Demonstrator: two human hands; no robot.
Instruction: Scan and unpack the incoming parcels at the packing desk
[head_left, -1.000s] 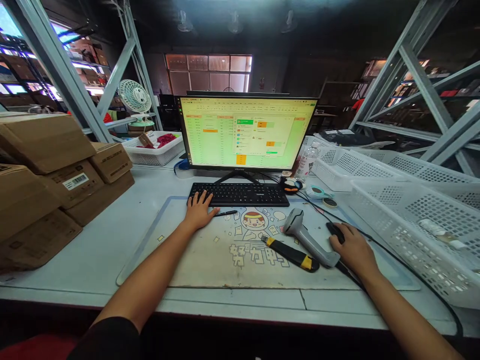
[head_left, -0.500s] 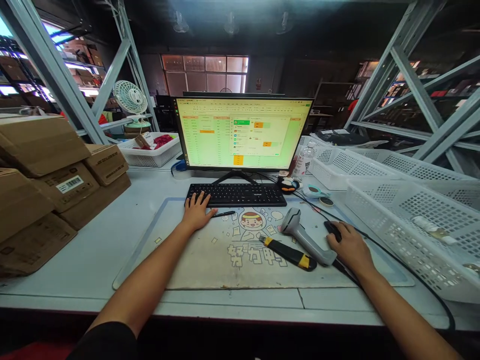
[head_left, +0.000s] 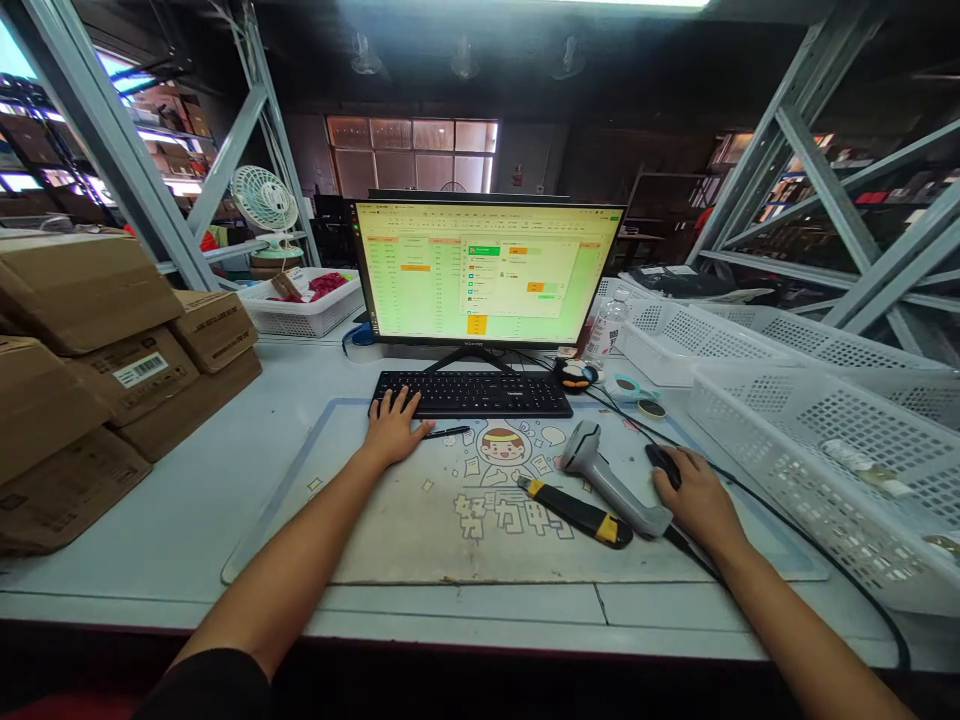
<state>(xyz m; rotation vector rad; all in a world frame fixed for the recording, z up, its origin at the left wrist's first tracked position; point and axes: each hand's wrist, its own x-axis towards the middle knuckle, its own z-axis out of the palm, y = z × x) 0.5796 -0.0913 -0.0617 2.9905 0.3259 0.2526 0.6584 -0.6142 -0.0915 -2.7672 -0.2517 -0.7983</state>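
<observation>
Hands: well apart; left hand spread with fingers on the left end of the keyboard, right hand curled over the mouse; can't tell if any key or button is pressed.
Keyboard: black, lying flat; landmark for the rest.
Mouse: black, right of keyboard and nearer the person, under right fingers.
Pen: black pen just in front of keyboard, beside left thumb; contact unclear.
Scanner: grey barcode scanner, in front of keyboard's right end, lying on its side.
Knife: black-and-yellow utility knife, in front of keyboard, alongside scanner.
Mat: printed desk mat, in front of keyboard.
Monitor: lit monitor behind keyboard, windows open, text too small.
Bottle: clear bottle, behind keyboard's right end.
Baskets: white perforated baskets, right of keyboard.
Boxes: stacked cardboard boxes, left of keyboard.
</observation>
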